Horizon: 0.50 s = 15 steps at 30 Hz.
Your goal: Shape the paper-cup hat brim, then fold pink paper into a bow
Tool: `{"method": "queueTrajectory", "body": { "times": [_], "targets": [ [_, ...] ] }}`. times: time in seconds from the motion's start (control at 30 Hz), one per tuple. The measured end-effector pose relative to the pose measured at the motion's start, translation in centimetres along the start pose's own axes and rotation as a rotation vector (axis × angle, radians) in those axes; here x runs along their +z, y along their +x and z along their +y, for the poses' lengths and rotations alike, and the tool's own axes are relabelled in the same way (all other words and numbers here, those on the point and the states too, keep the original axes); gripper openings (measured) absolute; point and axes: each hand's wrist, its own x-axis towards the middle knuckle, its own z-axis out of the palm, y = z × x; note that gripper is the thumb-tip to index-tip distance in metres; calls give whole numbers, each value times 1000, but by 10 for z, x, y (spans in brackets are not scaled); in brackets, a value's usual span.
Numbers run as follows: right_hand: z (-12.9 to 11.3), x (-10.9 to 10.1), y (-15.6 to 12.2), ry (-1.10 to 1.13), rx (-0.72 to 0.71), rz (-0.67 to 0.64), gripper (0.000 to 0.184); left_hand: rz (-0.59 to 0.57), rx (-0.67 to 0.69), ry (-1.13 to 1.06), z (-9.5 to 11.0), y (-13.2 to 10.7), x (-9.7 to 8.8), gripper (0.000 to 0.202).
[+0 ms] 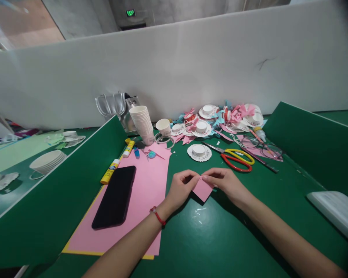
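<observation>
A small piece of pink paper (203,190) is pinched along its top edge between my two hands, one corner pointing down toward me. My left hand (181,186), with a red cord bracelet (158,216) at the wrist, grips it from the left. My right hand (224,181) holds it from the right, thumb and fingertips closed together. Just beyond my fingers lies a white fringed paper disc with a small cup base (199,152). Scissors with red and yellow handles (236,159) rest to the right of the disc.
On the left, a black phone (116,197) lies on pink paper sheets (146,200) beside glue sticks (110,172). Stacked paper cups (142,125) and a heap of pink and blue paper crafts (220,117) stand behind. Eyeglasses (271,150) lie right. Green dividers (316,143) flank the table.
</observation>
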Motion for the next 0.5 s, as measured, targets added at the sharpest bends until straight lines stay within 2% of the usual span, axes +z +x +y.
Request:
{"method": "queueTrajectory", "body": {
  "times": [0.27,0.5],
  "targets": [
    [-4,3,-2,-81,-29,37,16,6,-32,3,1,1,0,15],
    [2,4,0,-226,-163,85,13,4,26,55,-1,1,2,12]
  ]
}}
